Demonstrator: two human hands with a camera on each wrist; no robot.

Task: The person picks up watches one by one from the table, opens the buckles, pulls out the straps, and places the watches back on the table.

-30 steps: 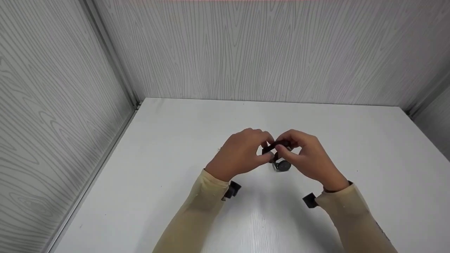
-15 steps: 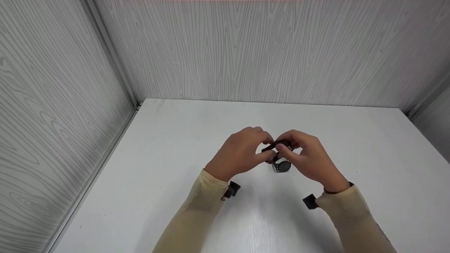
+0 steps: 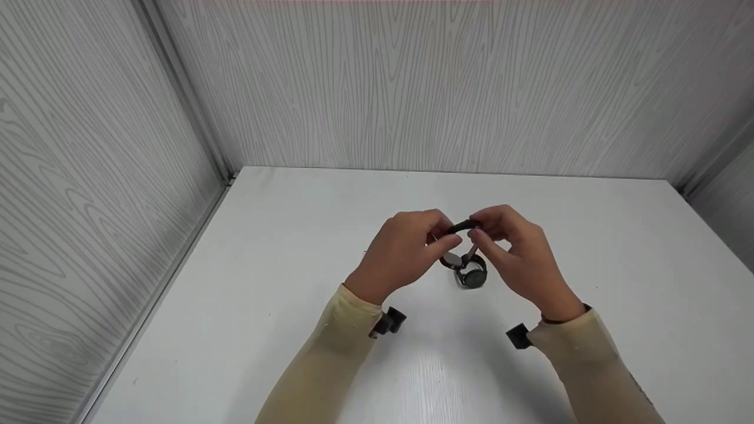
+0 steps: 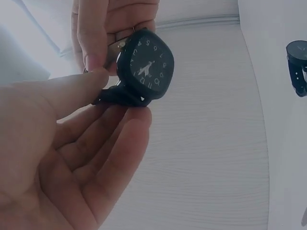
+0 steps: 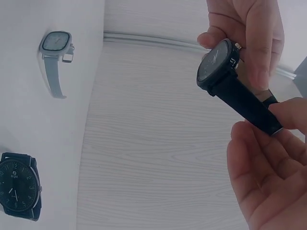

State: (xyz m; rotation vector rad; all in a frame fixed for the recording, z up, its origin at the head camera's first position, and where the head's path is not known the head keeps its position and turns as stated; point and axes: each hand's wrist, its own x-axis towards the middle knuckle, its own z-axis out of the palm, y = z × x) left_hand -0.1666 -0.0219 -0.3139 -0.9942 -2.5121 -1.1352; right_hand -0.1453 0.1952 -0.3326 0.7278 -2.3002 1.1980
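Risen slightly since, the watch strap (image 3: 464, 225) runs crosswise between my left hand (image 3: 396, 253) and right hand (image 3: 526, 253); fingers of both pinch it; I see the dial (image 4: 147, 64) nearer left.

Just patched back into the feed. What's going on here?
A person has a black-strapped wristwatch up above the white table, with the left hand and right hand both in a fingertip grip on it. The strap's fastening is largely covered by fingers, so I can't tell whether it's buckled. Beyond the hands, a light-strapped watch and a round-faced black watch sit on the table, with neither hand holding them.
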